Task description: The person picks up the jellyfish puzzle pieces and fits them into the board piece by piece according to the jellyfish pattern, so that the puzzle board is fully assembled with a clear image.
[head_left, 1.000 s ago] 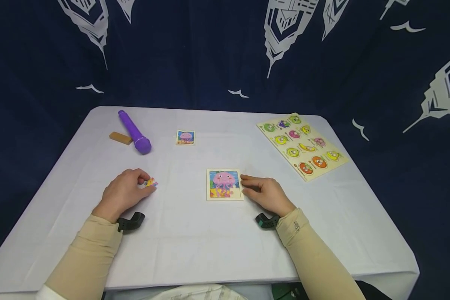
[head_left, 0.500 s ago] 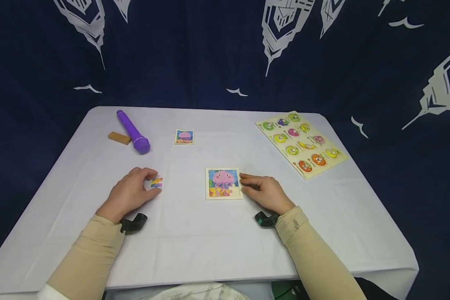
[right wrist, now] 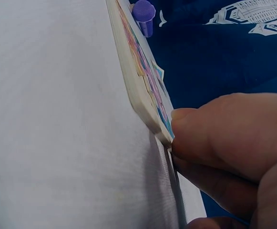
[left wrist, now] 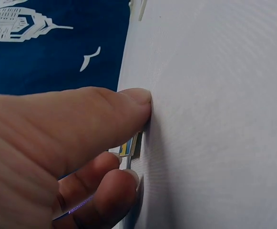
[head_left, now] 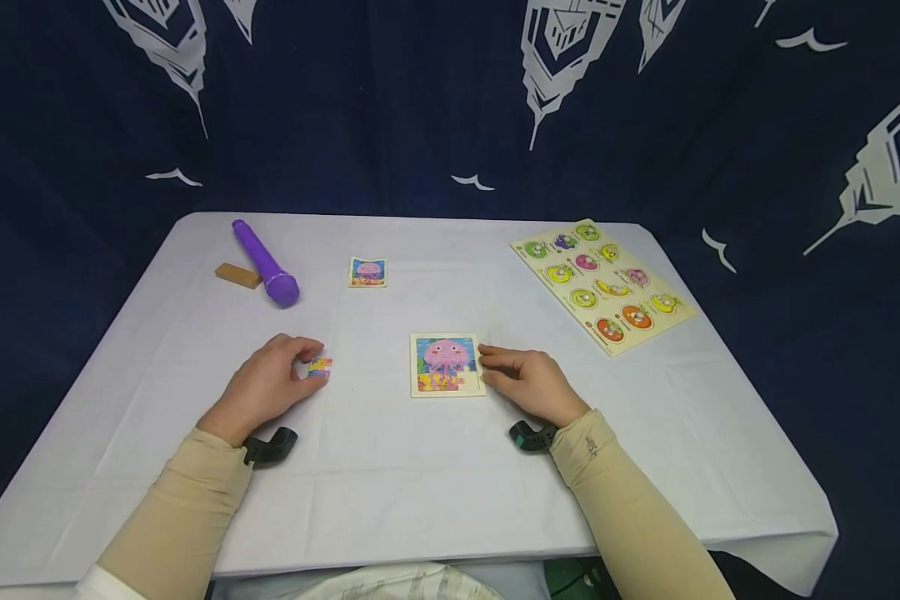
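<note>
A small colourful jigsaw piece (head_left: 320,367) is pinched between the thumb and fingers of my left hand (head_left: 266,385), just over the tabletop. In the left wrist view the thumb covers most of this piece (left wrist: 128,147). Toward the table's middle lies a square jigsaw board (head_left: 447,365) with a pink jellyfish picture; its lower right corner shows a pale gap. My right hand (head_left: 532,383) rests its fingertips against the board's right edge, without wrapping round it. The right wrist view shows the board's edge (right wrist: 140,102) touching the fingers.
Farther back lies a small jellyfish picture card (head_left: 367,272). A purple toy microphone (head_left: 266,262) sits at the back left beside a brown strip (head_left: 237,275). A fruit puzzle board (head_left: 606,287) lies at the back right of the white-covered table (head_left: 390,492).
My left hand has moved a little right with the jigsaw piece, which has turned so that its edges lie straighter. The right hand stays at the board.
</note>
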